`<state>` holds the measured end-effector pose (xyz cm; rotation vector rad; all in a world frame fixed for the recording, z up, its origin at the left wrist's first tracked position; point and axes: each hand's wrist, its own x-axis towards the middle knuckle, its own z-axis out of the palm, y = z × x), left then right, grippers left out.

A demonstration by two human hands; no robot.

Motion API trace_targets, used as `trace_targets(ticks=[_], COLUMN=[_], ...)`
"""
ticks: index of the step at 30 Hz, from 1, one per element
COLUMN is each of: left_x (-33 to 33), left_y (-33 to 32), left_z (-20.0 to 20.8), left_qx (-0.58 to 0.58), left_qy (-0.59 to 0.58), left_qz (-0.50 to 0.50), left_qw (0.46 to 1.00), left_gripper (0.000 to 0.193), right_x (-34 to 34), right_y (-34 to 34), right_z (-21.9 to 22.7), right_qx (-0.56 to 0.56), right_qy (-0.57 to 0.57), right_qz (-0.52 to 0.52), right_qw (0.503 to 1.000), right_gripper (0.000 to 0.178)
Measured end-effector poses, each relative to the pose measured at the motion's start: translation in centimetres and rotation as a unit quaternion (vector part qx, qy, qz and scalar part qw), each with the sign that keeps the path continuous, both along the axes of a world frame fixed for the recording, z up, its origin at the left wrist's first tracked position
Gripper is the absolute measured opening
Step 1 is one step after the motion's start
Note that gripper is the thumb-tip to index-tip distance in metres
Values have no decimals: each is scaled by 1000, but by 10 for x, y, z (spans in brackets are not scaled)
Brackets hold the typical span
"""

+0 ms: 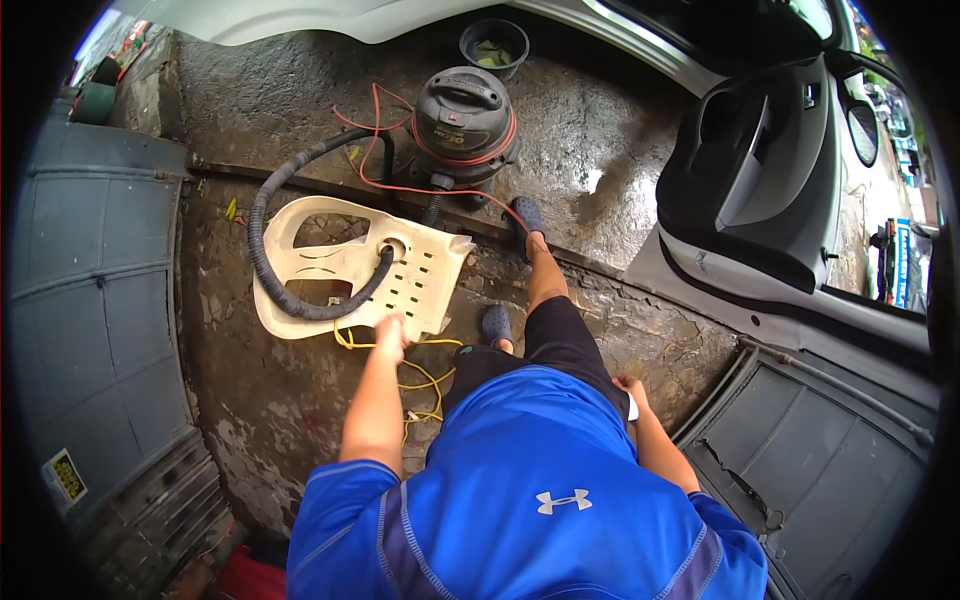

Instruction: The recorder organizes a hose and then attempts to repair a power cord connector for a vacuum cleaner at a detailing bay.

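My left hand [392,338] is over the near edge of a cream plastic chair [420,285]; its fingers are smeared, and whether it touches the chair cannot be told. A black ribbed vacuum hose [262,225] loops across the chair, its end at a round opening in the plastic. The hose leads toward a dark drum-shaped vacuum cleaner [465,115] with a red cord [378,130] wound about it. My right hand [630,388] hangs beside my black shorts, fingers curled around a small white thing [632,407], mostly hidden.
A silver car's open door [755,190] stands at the right. A dark bucket [494,48] sits at the back. Grey metal gate panels [95,260] flank the left, another [830,450] the lower right. Yellow cord [428,385] trails on wet, rough concrete, with a raised ledge beyond.
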<state>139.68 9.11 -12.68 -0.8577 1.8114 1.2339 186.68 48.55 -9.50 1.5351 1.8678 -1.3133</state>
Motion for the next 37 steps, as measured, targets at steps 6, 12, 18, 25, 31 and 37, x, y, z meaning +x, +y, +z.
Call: trace_targets(ticks=[6, 12, 18, 25, 31, 37], left_x=[169, 180, 157, 193, 276, 381], left_y=[-41, -46, -4, 76, 236, 416], left_z=[4, 10, 34, 56, 109, 166], left_qx=[63, 8, 34, 92, 328, 461], left_qy=[-91, -83, 11, 13, -66, -74], left_qz=[22, -63, -66, -79, -175, -455], left_qw=[994, 995, 997, 993, 926, 759], left_gripper=[22, 34, 24, 38, 38, 39], right_x=[64, 67, 92, 143, 263, 380], right_y=[-40, -34, -18, 21, 81, 109], right_z=[0, 32, 39, 55, 60, 66], right_qx=[-49, -17, -66, -77, 4, 69], right_qy=[49, 14, 28, 55, 184, 128], right_qz=[-100, -78, -118, -166, -260, -349], right_qw=[993, 997, 991, 982, 948, 926], right_gripper=[34, 30, 33, 28, 27, 31])
